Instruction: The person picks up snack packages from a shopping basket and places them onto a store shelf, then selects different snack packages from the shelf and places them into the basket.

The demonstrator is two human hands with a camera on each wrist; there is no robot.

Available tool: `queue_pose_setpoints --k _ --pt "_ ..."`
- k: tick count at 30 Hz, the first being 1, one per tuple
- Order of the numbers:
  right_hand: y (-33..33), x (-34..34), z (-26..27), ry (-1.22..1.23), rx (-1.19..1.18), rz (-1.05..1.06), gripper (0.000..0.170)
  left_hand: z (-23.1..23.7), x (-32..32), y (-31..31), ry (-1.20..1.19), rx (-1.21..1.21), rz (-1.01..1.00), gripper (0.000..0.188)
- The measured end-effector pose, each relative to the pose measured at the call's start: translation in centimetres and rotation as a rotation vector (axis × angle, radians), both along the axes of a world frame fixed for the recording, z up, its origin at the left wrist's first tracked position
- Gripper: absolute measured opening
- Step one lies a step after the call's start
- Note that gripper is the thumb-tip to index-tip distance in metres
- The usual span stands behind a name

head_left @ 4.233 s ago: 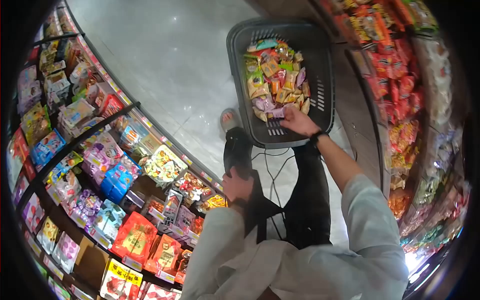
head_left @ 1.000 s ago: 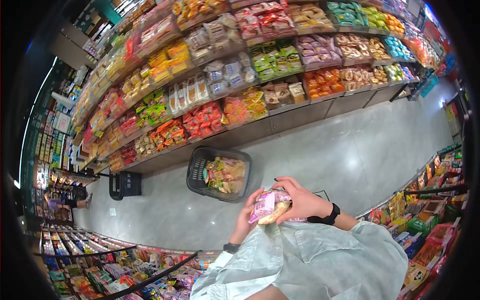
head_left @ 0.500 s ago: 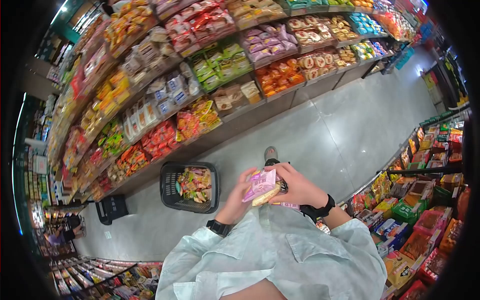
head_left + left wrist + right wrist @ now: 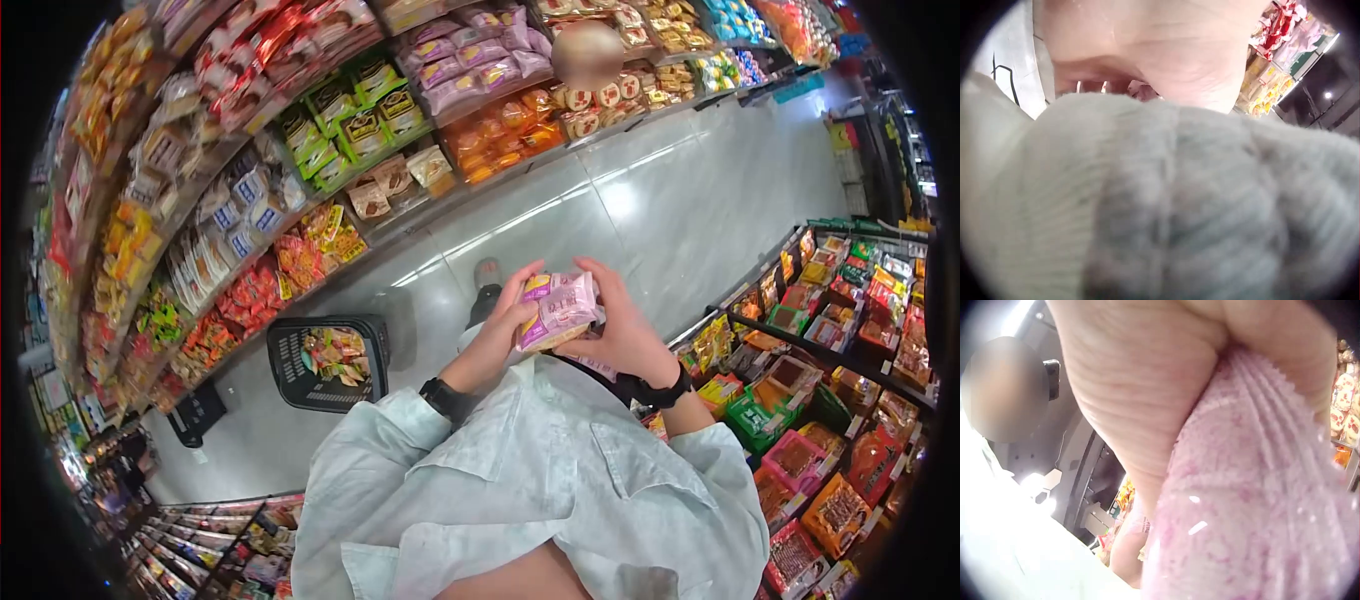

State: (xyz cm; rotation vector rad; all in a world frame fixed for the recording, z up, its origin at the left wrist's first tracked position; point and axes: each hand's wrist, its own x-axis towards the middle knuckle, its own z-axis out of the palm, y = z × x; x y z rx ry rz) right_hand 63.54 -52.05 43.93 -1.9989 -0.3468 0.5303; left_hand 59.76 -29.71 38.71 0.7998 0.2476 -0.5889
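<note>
Several wrapped snack packets, mostly pink and purple, are bunched between both hands in front of the person's body. My left hand grips them from the left side, its thumb across the front. From the other side my right hand holds the same bunch, fingers around the far edge. A crinkled pink wrapper fills much of the right wrist view, close under the palm. Sleeve cloth covers most of the left wrist view and hides that hand's fingers.
A dark basket with assorted wrapped snacks stands on the floor at left, beside the shelf. Behind it is a black container. Tiered snack shelves curve along the far side; another packed display lies at right. Grey floor runs between.
Earlier the right hand was among snacks in the basket and the left rested at a knee. Now both hold packets. Lately the basket has shifted left in view, and the bunch shows more purple packets.
</note>
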Motion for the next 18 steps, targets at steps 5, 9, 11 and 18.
queue_pose_setpoints --k 5,9,11,18 --pt "-3.0 6.9 0.0 0.298 0.116 -0.049 0.116 0.5 6.3 -2.3 -0.16 0.2 0.06 0.067" --pt "-7.0 12.5 -1.9 0.329 0.385 0.073 0.113 2.3 11.2 -7.1 -0.173 0.393 0.163 0.067" --pt "-8.9 14.5 -2.3 0.271 0.409 0.144 0.11 2.6 12.8 -9.9 -0.197 0.516 0.156 0.067" --pt "-13.4 22.3 -4.2 0.443 0.534 0.204 0.086 1.8 18.7 -15.1 -0.208 0.686 0.244 0.058"
